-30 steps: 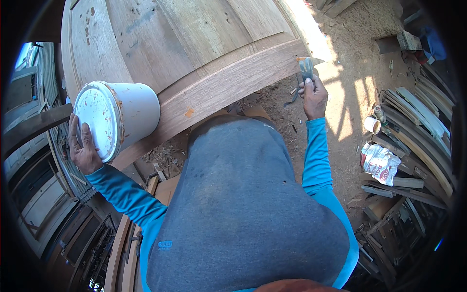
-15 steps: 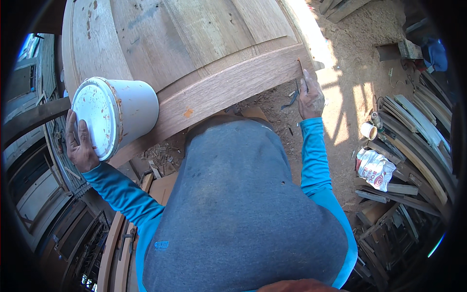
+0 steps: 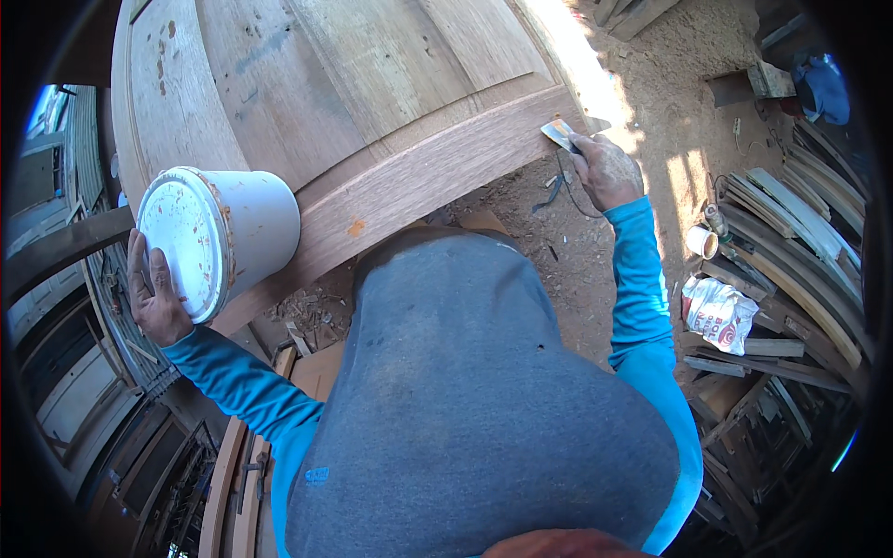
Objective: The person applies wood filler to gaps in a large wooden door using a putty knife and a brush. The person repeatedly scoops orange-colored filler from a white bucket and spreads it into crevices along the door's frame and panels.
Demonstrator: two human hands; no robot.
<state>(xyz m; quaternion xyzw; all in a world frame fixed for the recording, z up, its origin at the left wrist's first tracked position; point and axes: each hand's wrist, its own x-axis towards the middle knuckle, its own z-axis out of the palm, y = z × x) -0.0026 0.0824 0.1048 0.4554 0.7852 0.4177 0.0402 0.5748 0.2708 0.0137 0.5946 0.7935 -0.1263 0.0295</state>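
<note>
A panelled wooden door [image 3: 409,181] lies flat in front of me, with an orange filler patch [image 3: 356,228] on its near rail. At the door's near left corner is a white bucket [image 3: 260,219], its lid smeared with orange-brown residue. My left hand [image 3: 160,296] rests against the lid's rim, fingers stretched and apart. Out at the right end of the rail, my right hand [image 3: 609,172] is closed round a putty knife [image 3: 561,136]. The blade is over the rail's end, near a small orange spot; I cannot tell whether it touches the wood. The fingers partly hide its handle.
Stacked timber strips [image 3: 791,251] fill the right side, with a white printed sack [image 3: 718,314] and a small white cup [image 3: 702,242] beside them. Wood shavings [image 3: 684,74] cover the ground. A clamp [image 3: 249,474] sits on boards at lower left.
My right hand has drawn back rightward from the rail's end and turned, bringing the putty knife's blade into sight. The bucket and my left hand appear slightly lower in the view.
</note>
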